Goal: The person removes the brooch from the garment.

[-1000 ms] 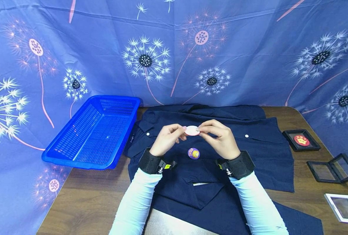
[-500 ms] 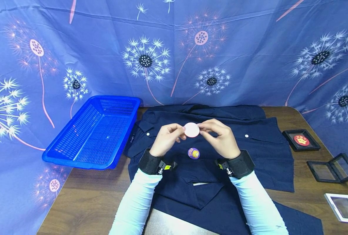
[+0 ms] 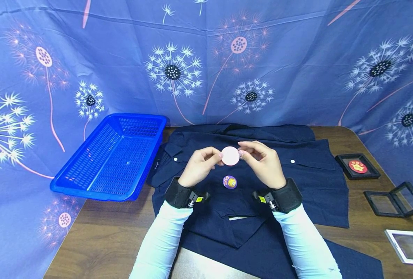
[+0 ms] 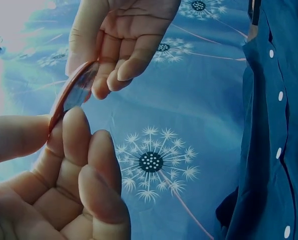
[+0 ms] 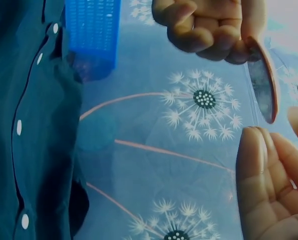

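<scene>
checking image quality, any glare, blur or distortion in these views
Head view: sharp, evenly lit, wide-angle bending of the table edges. Left wrist view: blown-out glare top left, left hand soft, round badge edge-on. Right wrist view: washed-out blue cast, right hand blurred.

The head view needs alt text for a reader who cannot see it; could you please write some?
Two hands, the left hand and the right hand, pinch a round pink badge between them above a dark navy shirt spread on a wooden table. A small purple badge sits on the shirt, and a blue basket stands to the left.

badge (image 3: pixel 230 155): pale pink | shirt (image 3: pixel 307 174): navy | basket (image 3: pixel 114 159): blue | backdrop (image 3: pixel 297 66): blue, dandelion print
</scene>
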### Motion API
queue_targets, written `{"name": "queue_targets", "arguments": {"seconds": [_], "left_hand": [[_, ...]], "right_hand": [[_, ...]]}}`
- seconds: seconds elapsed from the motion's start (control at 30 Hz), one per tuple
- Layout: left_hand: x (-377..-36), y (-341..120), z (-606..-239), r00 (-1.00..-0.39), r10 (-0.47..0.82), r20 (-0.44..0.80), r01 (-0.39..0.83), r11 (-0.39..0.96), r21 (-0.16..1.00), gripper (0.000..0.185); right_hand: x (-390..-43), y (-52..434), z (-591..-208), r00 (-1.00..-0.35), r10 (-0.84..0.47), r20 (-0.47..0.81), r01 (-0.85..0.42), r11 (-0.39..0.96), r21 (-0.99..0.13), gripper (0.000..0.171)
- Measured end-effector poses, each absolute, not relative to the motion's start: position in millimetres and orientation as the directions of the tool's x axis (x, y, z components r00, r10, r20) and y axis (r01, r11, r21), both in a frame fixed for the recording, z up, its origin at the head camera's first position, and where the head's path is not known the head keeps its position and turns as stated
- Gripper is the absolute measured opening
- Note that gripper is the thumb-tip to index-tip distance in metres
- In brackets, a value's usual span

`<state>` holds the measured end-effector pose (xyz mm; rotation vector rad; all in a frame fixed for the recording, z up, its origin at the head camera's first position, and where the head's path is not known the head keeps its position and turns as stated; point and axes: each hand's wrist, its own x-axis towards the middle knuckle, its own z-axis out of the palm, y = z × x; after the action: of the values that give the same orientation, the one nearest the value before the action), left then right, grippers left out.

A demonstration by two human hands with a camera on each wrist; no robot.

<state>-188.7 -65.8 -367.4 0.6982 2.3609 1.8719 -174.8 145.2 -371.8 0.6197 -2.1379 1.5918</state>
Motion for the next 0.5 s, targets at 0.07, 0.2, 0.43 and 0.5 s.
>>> {"name": "queue_targets", "arguments": {"seconds": [0.07, 0.2, 0.43, 0.5], "left_hand": [[-188.5, -66.2, -367.3, -0.89, 0.386, 0.242, 0.329, 0.177, 0.927, 0.02], [-188.0, -66.9, -367.4, -0.875, 0.41, 0.259, 0.36, 0.191, 0.913, 0.019], [-188.1, -67.2, -369.2, -0.859, 0.425, 0.285, 0.398, 0.206, 0.894, 0.018], [-188.2, -67.1, -369.6, -0.86, 0.424, 0.283, 0.399, 0.213, 0.892, 0.017]], "right_hand": [[-174.1, 144.5, -370.9, -0.843, -0.108, 0.527, -0.535, 0.256, -0.805, 0.026], [-173.5, 143.1, -370.7, -0.879, -0.115, 0.463, -0.476, 0.275, -0.835, 0.022], [-173.3, 139.7, -372.2, -0.907, -0.116, 0.405, -0.421, 0.312, -0.852, 0.016], [-173.5, 138.9, -372.9, -0.909, -0.112, 0.402, -0.416, 0.32, -0.851, 0.016]]}}
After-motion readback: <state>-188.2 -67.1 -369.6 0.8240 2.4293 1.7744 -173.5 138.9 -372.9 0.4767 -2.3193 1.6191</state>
